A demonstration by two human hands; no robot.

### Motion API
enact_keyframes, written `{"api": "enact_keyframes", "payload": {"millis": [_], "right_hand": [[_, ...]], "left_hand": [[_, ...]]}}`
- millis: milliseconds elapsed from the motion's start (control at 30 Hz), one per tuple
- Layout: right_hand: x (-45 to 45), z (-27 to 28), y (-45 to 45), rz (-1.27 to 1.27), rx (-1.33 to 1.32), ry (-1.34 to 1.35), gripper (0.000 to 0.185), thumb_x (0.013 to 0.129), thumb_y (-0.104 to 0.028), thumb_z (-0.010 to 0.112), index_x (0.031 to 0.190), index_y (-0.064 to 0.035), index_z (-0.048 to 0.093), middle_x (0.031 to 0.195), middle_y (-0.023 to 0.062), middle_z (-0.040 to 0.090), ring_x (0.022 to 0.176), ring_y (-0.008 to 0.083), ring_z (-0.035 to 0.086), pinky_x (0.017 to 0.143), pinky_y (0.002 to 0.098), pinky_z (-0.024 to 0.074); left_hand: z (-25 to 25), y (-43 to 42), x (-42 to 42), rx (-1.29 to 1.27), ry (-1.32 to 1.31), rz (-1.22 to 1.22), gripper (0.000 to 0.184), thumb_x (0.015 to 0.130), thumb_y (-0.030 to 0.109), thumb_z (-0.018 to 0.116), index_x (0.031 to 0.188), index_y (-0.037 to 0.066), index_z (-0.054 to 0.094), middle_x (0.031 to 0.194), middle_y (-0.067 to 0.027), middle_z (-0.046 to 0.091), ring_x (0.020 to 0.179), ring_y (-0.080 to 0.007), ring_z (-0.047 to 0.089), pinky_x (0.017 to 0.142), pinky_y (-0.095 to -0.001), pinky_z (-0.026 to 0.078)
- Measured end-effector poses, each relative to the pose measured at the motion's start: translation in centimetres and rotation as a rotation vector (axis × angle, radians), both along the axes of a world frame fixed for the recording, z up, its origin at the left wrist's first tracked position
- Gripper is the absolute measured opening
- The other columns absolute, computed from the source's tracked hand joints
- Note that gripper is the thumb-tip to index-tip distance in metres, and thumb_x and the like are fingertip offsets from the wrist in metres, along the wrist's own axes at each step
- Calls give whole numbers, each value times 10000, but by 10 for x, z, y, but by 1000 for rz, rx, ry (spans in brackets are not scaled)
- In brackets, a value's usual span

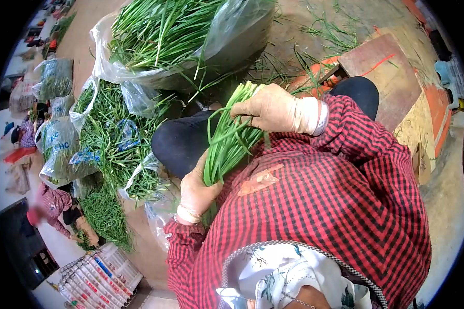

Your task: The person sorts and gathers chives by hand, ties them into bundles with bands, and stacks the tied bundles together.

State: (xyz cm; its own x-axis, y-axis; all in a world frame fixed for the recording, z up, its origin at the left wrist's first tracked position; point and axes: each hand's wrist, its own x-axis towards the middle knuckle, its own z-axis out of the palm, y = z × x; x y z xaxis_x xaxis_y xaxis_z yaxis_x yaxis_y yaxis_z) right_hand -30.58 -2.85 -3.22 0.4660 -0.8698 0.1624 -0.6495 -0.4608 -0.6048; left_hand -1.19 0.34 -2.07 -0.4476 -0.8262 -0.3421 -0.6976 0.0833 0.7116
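A bunch of green chives lies slanted across my lap, its pale cut ends up and its leaves down towards the left. My gloved right hand is closed round it near the pale ends, thumb and fingers over the stems. Lower down, my gloved left hand wraps the leafy end, some fingers hidden behind the leaves. One bent leaf stands out from the bunch on its left side.
A big plastic bag of loose greens stands ahead of my knees. More greens spill beside my left knee. A wooden board lies at right. Another person works at far left near stacked white crates.
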Motion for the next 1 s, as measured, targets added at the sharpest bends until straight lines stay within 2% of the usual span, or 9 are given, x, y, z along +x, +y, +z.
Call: {"api": "enact_keyframes", "payload": {"millis": [100, 267, 333, 433, 500, 700, 767, 867, 1000], "right_hand": [[-9, -4, 3, 11, 6, -78, 210, 845, -210, 622, 1042, -138, 638, 797, 107, 660, 718, 256, 668, 647, 399, 525], [-73, -5, -9, -446, 657, -794, 171, 933, -121, 466, 1016, -28, 582, 665, 67, 620, 510, 138, 594, 448, 267, 475], [-113, -24, -14, -693, 447, -877, 164, 955, -142, 451, 992, -47, 579, 709, 83, 640, 521, 143, 610, 435, 267, 462], [-130, -37, -10, -619, 164, -13, 521, 889, -387, 588, 1218, 13, 528, 989, 202, 651, 910, 326, 649, 818, 397, 527], [-89, -20, -2, -361, -88, 1, 739, 816, -476, 648, 1315, 33, 455, 1209, 258, 562, 1177, 387, 517, 1021, 413, 402], [13, -20, -6, 182, -118, -70, 427, 842, -380, 649, 1145, -80, 630, 1120, 165, 625, 1176, 326, 524, 1098, 460, 291], [13, -27, -17, 73, 165, -366, 171, 939, -236, 583, 979, -80, 640, 859, 30, 637, 836, 191, 629, 859, 394, 501], [-7, -4, -19, -267, 636, -837, 180, 968, -203, 531, 949, -54, 630, 707, -21, 536, 655, 66, 510, 615, 248, 466], [-65, -3, -24, -532, 381, -772, 222, 934, -247, 543, 957, -69, 674, 684, -52, 525, 613, 52, 452, 557, 228, 392]], "left_hand": [[-1, 0, 0, 25, 26, -8, 754, 670, 158, 680, 1394, 157, 468, 963, -181, 692, 915, -334, 676, 828, -382, 523], [1, -1, 4, -21, -97, -43, 758, 675, 150, 669, 1402, 168, 456, 966, -187, 686, 899, -358, 666, 810, -399, 525], [1, 0, 9, -67, -95, -45, 762, 676, 149, 669, 1405, 176, 452, 973, -187, 685, 898, -357, 666, 810, -402, 526], [5, 0, 6, -109, -112, -36, 770, 675, 143, 668, 1410, 200, 445, 988, -187, 681, 897, -355, 666, 810, -412, 527], [8, -1, 0, -105, -159, -55, 770, 678, 141, 666, 1412, 205, 440, 994, -183, 681, 901, -356, 665, 810, -414, 528], [9, -3, -17, -79, -134, -123, 764, 681, 155, 661, 1411, 203, 441, 1011, -186, 678, 917, -363, 660, 819, -417, 526], [11, -1, -17, -78, -104, -124, 758, 678, 158, 658, 1406, 201, 449, 1011, -188, 677, 923, -365, 658, 824, -418, 523], [12, 2, -14, -14, -102, -123, 744, 678, 145, 659, 1395, 189, 466, 1024, -194, 672, 954, -356, 655, 842, -399, 518], [-1, 5, 0, 219, 188, 77, 696, 695, 22, 655, 1370, 76, 492, 1094, -103, 689, 986, -150, 652, 889, -272, 482]]}}
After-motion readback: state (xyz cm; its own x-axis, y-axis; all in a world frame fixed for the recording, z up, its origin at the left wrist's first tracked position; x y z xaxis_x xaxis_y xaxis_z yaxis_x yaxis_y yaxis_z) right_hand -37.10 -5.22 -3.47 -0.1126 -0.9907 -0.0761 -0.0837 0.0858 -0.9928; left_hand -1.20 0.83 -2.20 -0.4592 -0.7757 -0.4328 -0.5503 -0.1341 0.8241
